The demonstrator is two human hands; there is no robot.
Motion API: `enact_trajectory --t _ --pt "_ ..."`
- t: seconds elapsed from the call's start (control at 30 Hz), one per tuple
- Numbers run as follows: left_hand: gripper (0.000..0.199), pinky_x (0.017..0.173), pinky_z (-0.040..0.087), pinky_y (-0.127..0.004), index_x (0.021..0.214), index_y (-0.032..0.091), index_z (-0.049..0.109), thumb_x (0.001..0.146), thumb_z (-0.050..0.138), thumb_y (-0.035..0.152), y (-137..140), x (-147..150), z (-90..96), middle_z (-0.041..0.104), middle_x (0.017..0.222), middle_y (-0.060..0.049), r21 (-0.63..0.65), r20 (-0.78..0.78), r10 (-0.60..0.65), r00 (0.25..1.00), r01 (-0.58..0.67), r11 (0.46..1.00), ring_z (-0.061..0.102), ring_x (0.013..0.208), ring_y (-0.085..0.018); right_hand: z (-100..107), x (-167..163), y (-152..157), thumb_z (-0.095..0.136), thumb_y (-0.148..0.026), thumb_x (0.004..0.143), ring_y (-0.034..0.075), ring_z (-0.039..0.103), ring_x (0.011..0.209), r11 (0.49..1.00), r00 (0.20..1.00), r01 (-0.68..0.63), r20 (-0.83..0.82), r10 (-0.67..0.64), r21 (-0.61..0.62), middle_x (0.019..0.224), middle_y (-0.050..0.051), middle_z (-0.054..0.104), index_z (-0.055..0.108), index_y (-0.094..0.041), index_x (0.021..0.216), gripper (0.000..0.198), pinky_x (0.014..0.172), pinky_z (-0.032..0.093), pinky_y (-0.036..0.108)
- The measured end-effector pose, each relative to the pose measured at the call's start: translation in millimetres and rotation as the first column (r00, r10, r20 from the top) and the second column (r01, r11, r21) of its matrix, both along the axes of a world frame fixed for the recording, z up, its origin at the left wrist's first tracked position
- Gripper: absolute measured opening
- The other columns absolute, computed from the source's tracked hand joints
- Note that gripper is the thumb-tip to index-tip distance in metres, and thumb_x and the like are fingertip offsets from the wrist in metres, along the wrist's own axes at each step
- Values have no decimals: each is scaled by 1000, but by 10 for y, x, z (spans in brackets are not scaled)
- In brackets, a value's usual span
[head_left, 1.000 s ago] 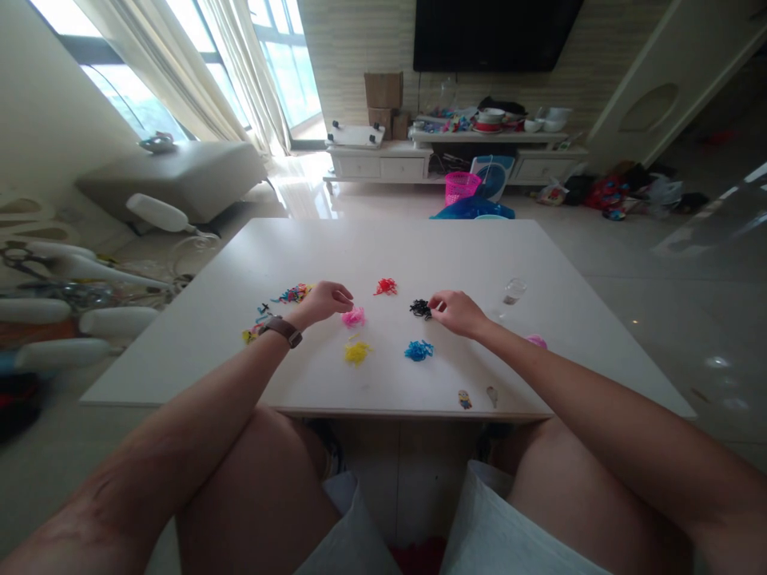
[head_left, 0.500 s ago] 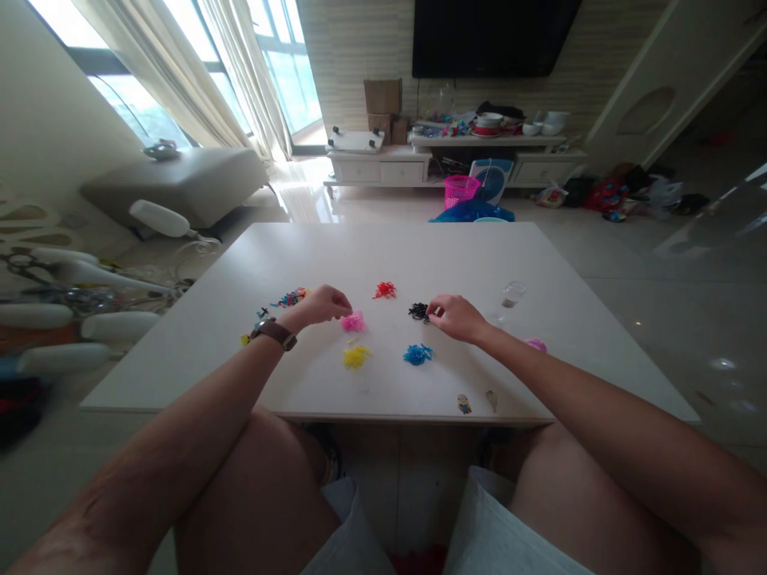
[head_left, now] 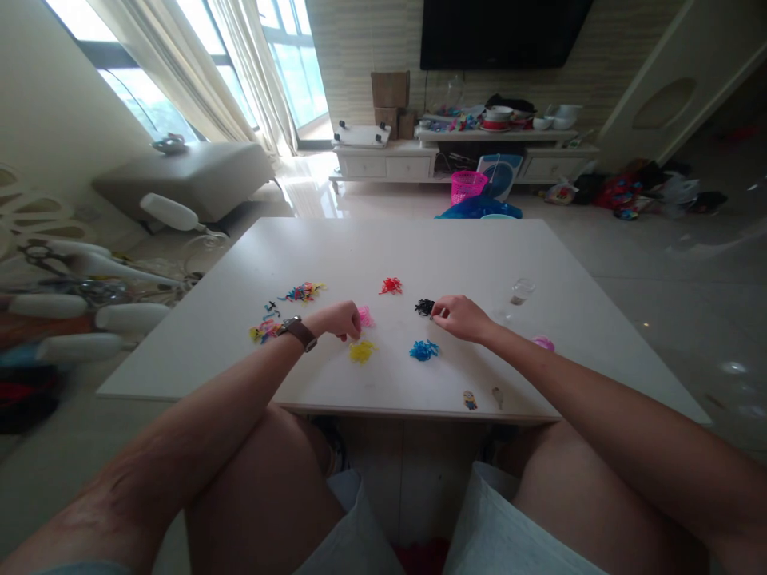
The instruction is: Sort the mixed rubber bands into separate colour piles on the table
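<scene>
My left hand [head_left: 339, 321], with a watch on its wrist, is closed with fingertips pinched just above the pile of small yellow pieces [head_left: 361, 351]. Beside its knuckles is a pile of pink pieces [head_left: 367, 318], partly hidden. Whether something is between those fingertips is too small to tell. At the right edge of the black pile [head_left: 424, 307], the fingers of my right hand [head_left: 460, 318] are pinched together; what they grip cannot be made out. Blue pieces [head_left: 424, 350] lie in front of the black ones, and red pieces [head_left: 391, 285] lie farther back. All look like thin, curly strips.
Mixed coloured strips [head_left: 304, 291] and another mixed cluster [head_left: 265, 330] lie on the left of the white table [head_left: 383, 247]. A clear container [head_left: 522, 291] is at right, and a pink item [head_left: 543, 343] sits beyond my right forearm. A minion figure [head_left: 470, 399] lies near the front edge.
My left hand has moved from the pink pile toward the yellow one, fingers now pointing down. A small yellow piece there is now covered. My right hand stays by the black pile. The view has shifted slightly.
</scene>
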State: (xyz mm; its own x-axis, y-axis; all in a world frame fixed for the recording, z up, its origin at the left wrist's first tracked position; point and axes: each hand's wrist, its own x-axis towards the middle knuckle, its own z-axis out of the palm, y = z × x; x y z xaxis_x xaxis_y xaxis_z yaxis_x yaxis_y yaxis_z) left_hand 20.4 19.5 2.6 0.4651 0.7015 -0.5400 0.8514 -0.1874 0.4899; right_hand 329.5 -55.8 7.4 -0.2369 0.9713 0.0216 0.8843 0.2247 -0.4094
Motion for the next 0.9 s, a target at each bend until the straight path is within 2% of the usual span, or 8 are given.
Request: enact_trajectory --t 0.2,0.3,0.4,0.47,0.57,0.73,0.9 --pt "4 51 46 -23 65 15 72 62 70 15 -20 25 44 63 52 -2 -41 -42 -64 997 62 997 65 55 -17 -18 15 -2 62 -22 80 15 66 77 1000 1000 -12 -8 12 -3 87 1 76 74 -22 83 13 71 45 24" --pt "6 52 47 -23 68 15 75 65 70 18 -50 28 113 64 53 -2 -91 -42 -114 993 110 990 63 54 -16 -13 14 -4 62 -22 81 16 66 78 1000 1000 -20 -5 20 -10 88 2 76 74 -22 82 12 71 46 24" --pt "7 51 46 -22 66 15 73 67 70 21 -74 15 207 66 57 -3 -115 -30 -107 994 102 988 64 54 -16 -12 11 -7 62 -22 81 15 66 77 1000 1000 -24 -11 24 -14 89 2 76 74 -22 83 13 72 46 24" --pt "7 50 46 -21 66 15 72 67 71 22 -72 -7 254 65 57 -2 -83 -2 -72 997 71 994 64 54 -15 -16 10 -8 62 -22 80 15 66 77 1000 1000 -26 -16 26 -16 89 1 76 74 -22 83 13 72 46 24" --pt "9 49 45 -21 70 15 73 66 73 24 -39 -48 255 63 55 -1 29 43 -12 999 11 1000 63 51 -14 -21 8 -9 62 -22 80 15 66 76 1000 999 -27 -17 27 -16 89 1 76 74 -22 82 12 72 46 24" --pt "11 50 45 -22 70 16 75 60 75 19 20 -57 103 65 56 -2 91 58 -24 998 18 996 63 51 -15 -9 3 -14 62 -22 81 15 67 77 999 999 -35 -13 35 -17 91 2 77 75 -22 83 13 72 46 24" --pt "6 51 43 -23 64 16 73 63 68 18 41 -20 43 62 51 -2 209 62 -11 998 -2 978 62 52 -16 -6 11 -11 62 -22 81 16 67 77 999 999 -38 -6 38 -13 89 2 77 75 -22 83 13 72 46 24"
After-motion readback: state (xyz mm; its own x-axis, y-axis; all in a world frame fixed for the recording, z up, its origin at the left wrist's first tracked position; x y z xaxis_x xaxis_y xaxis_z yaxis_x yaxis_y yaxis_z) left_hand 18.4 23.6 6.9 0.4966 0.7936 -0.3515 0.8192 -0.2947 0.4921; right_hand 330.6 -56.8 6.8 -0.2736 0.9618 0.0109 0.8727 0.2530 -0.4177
